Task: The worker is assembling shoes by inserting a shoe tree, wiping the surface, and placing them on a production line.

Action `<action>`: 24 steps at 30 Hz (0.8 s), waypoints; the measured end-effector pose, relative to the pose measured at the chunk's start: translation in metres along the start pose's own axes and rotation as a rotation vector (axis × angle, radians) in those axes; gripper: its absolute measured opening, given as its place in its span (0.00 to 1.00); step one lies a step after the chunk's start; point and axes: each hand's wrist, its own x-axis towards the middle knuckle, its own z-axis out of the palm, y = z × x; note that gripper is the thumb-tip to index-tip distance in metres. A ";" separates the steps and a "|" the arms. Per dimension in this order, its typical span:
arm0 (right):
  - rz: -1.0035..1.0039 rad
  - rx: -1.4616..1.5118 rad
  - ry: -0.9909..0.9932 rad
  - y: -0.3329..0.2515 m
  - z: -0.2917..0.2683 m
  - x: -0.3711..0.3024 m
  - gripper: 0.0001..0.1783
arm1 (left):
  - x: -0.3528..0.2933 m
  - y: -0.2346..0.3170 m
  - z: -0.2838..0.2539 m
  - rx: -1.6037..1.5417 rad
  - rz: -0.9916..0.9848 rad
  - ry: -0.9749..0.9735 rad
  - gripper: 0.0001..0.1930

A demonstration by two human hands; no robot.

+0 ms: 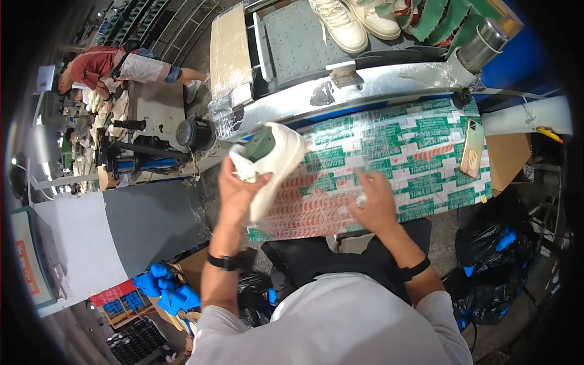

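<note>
My left hand (238,185) grips a cream-white sneaker (281,159) by its side, tilted above the left part of the work table (420,176). Dark green stuffing (260,145) fills the shoe's opening. Over the middle of the table is my right hand (375,204), its index finger pointing forward and its other fingers curled. A small whitish thing shows at these curled fingers, too small and blurred to name. Green and white printed tape under clear film covers the table top.
Beyond the metal rail (292,97) is a conveyor (292,45) carrying a pair of white sneakers (344,24) and green pieces (447,24). A phone (472,149) lies at the table's right. Black bags (496,249) stand lower right; a person (100,67) is far left.
</note>
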 end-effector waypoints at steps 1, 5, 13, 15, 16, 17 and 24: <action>0.003 -0.086 0.032 0.021 -0.005 0.001 0.37 | 0.020 0.025 -0.008 0.111 0.133 -0.046 0.43; -0.037 -0.263 -0.015 0.048 -0.010 0.005 0.35 | 0.152 0.076 -0.044 0.378 0.525 -0.132 0.46; -0.118 -0.305 0.013 0.052 -0.006 0.007 0.31 | 0.424 0.066 -0.041 0.405 0.351 -0.182 0.45; -0.123 -0.288 0.038 0.054 -0.002 0.008 0.30 | 0.433 0.070 -0.017 0.863 0.560 0.038 0.46; -0.109 -0.289 0.038 0.055 -0.001 0.009 0.30 | 0.431 0.060 0.001 0.993 0.755 0.258 0.46; -0.099 -0.318 0.030 0.057 -0.003 0.007 0.29 | 0.408 0.056 0.052 1.089 0.947 0.469 0.46; -0.124 -0.320 0.038 0.056 -0.006 0.011 0.26 | 0.348 0.137 0.274 0.260 -0.032 -0.250 0.45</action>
